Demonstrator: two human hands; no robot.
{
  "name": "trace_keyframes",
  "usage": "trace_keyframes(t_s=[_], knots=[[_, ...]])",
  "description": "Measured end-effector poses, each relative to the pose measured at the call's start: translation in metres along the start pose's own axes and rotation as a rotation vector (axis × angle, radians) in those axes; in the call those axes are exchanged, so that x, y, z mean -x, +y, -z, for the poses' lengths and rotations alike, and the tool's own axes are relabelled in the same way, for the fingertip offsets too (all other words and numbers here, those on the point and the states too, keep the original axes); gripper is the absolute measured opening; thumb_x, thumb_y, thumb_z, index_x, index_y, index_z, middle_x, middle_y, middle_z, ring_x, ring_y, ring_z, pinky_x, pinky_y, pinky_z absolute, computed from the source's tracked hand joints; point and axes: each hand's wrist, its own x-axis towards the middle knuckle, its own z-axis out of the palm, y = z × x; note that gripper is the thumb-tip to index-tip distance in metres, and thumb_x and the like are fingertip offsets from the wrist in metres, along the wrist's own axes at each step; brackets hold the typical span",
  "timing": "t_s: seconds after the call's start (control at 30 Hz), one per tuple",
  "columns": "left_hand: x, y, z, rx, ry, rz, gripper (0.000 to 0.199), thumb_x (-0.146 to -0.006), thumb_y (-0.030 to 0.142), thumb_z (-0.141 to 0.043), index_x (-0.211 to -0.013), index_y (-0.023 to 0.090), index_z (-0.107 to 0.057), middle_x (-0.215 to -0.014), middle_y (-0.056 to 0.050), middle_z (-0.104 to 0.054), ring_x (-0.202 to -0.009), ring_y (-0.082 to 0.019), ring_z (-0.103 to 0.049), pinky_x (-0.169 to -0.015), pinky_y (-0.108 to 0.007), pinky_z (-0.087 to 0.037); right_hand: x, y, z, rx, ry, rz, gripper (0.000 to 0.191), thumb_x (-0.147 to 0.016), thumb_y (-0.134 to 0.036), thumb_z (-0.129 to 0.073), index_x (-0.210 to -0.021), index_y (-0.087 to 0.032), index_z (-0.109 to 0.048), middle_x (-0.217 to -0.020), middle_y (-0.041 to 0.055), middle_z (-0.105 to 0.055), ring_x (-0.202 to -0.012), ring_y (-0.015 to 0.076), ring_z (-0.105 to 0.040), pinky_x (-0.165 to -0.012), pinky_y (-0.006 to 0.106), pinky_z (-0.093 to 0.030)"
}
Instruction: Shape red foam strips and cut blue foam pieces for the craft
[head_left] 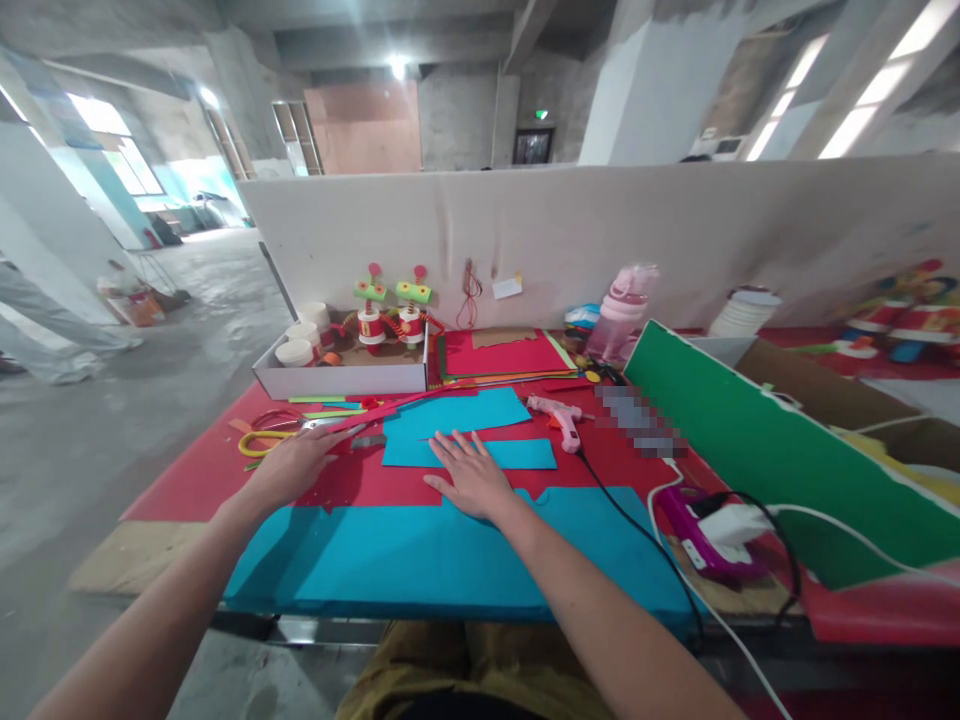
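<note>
My right hand lies flat with fingers spread on a cut piece of blue paper. Just behind that piece is another blue paper piece with a slanted edge. On the left, my left hand reaches over the red table with its fingers stretched out. Its fingertips are close to a grey, flat tool whose kind I cannot make out. Yellow-handled scissors lie beside that hand, partly covered by it. A large blue sheet spreads along the front edge, under my forearms.
A pink glue gun lies to the right, its black cord trailing forward. Beyond are a purple power strip and a green board. A white box holds paper cups and two cup figures. A pink bottle stands behind.
</note>
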Motion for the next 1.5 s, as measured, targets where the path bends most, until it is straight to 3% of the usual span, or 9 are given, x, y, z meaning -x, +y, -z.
trace_keyframes(t_s=[0.3,0.7,1.5], knots=[[0.003,0.001,0.003,-0.055,-0.001,0.077,0.046,-0.092,0.023,-0.031,-0.134,0.024,-0.051,-0.125,-0.012,-0.056,-0.111,-0.027,-0.056,-0.086,-0.037,-0.047,0.000,0.000,0.000,0.015,-0.012,-0.006,0.076,-0.090,-0.068,-0.010,-0.151,-0.024,-0.019,-0.157,0.0008,-0.014,-0.145,0.0258,-0.009,-0.117,0.048,-0.002],[-0.006,-0.005,-0.003,0.002,0.036,0.003,0.043,-0.089,0.023,-0.038,-0.128,0.027,-0.056,-0.123,-0.010,-0.058,-0.111,-0.026,-0.055,-0.093,-0.039,-0.043,0.000,-0.001,0.001,0.032,-0.012,-0.009,0.075,-0.090,-0.068,-0.010,-0.151,-0.024,-0.019,-0.157,0.0004,-0.014,-0.145,0.0256,-0.010,-0.117,0.047,-0.002],[-0.005,-0.009,-0.009,-0.006,0.058,-0.019,0.045,-0.091,0.026,-0.033,-0.131,0.025,-0.053,-0.123,-0.010,-0.057,-0.110,-0.027,-0.056,-0.091,-0.038,-0.044,0.000,-0.001,0.001,0.042,-0.015,-0.009,0.075,-0.091,-0.067,-0.012,-0.151,-0.023,-0.018,-0.157,0.0015,-0.016,-0.145,0.0261,-0.010,-0.117,0.048,-0.002]])
